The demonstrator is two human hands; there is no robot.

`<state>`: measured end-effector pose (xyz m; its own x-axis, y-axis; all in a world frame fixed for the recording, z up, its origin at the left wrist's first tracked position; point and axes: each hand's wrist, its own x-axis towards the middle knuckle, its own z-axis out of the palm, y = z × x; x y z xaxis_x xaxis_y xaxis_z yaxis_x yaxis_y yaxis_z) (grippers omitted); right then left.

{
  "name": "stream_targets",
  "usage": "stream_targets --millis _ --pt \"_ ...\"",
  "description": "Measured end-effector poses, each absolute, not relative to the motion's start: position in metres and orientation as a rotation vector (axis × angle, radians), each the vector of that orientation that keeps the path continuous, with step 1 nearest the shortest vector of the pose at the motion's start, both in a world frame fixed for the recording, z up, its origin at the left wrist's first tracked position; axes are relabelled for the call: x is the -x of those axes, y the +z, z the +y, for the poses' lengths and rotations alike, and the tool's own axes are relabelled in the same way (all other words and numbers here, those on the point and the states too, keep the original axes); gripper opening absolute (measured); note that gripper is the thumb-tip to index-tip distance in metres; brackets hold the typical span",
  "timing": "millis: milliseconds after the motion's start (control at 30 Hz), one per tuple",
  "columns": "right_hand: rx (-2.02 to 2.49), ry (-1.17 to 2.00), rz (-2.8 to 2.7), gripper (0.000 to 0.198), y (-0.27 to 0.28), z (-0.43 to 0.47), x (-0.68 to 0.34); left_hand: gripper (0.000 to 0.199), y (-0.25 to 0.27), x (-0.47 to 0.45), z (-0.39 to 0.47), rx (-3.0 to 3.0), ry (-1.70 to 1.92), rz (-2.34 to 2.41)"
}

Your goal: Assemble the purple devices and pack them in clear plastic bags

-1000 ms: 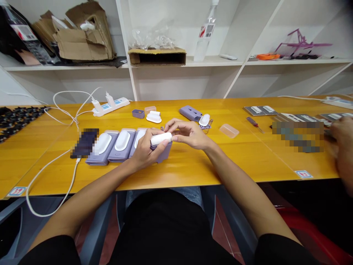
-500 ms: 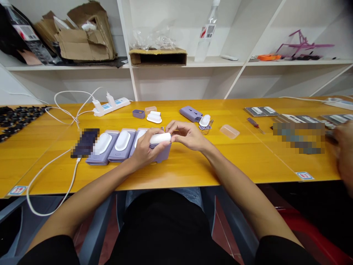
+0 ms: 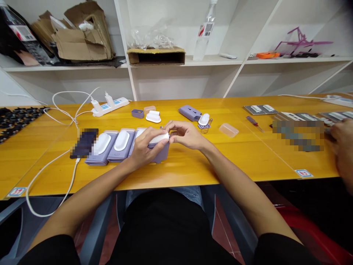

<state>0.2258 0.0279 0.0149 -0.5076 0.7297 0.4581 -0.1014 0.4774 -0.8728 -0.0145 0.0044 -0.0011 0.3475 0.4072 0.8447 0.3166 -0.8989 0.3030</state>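
Case of boxy lavender plastic (image 3: 161, 154), long rounded white piece (image 3: 162, 137) on top, is gripped in the left hand (image 3: 142, 147) at the yellow table (image 3: 198, 167), the piece's long axis roughly left-right. Right hand (image 3: 187, 135) is curled in at its right end, can't tell if it's pinching anything; a perforated lavender shell (image 3: 189, 112) lies farther back.

One left hand (image 3: 142, 147) and one right hand (image 3: 189, 135) share one boxy purple case with a white top (image 3: 162, 154). Three block-shaped purple cases with white oval tops (image 3: 121, 141) make a row, the third partly hidden. The tabletop (image 3: 193, 169) also carries one perforated purple sleeve (image 3: 189, 110), one slim screwdriver (image 3: 252, 120), two square stickers (image 3: 304, 173) and, at left, one white power strip (image 3: 118, 104) with two white plugs (image 3: 109, 99). Shelves (image 3: 211, 61) hold two clear plastic bottles (image 3: 203, 38) and two brown cardboard boxes (image 3: 82, 46).
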Motion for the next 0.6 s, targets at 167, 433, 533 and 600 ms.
stream_targets --millis 167,433,533,600 --pt "0.639 1.0 -1.952 0.074 0.002 0.023 -0.214 0.02 -0.004 0.015 0.005 -2.467 1.715 0.696" --pt "0.755 0.985 -2.123 0.052 0.0 0.009 -0.198 0.019 -0.006 0.014 0.01 -2.507 1.767 0.545" --pt "0.756 0.986 -2.12 0.053 0.003 0.008 -0.198 0.018 -0.006 0.014 0.01 -2.514 1.762 0.529" --pt "0.767 0.998 -2.113 0.05 0.003 0.009 -0.199 0.017 -0.006 0.014 0.009 -2.513 1.759 0.541"
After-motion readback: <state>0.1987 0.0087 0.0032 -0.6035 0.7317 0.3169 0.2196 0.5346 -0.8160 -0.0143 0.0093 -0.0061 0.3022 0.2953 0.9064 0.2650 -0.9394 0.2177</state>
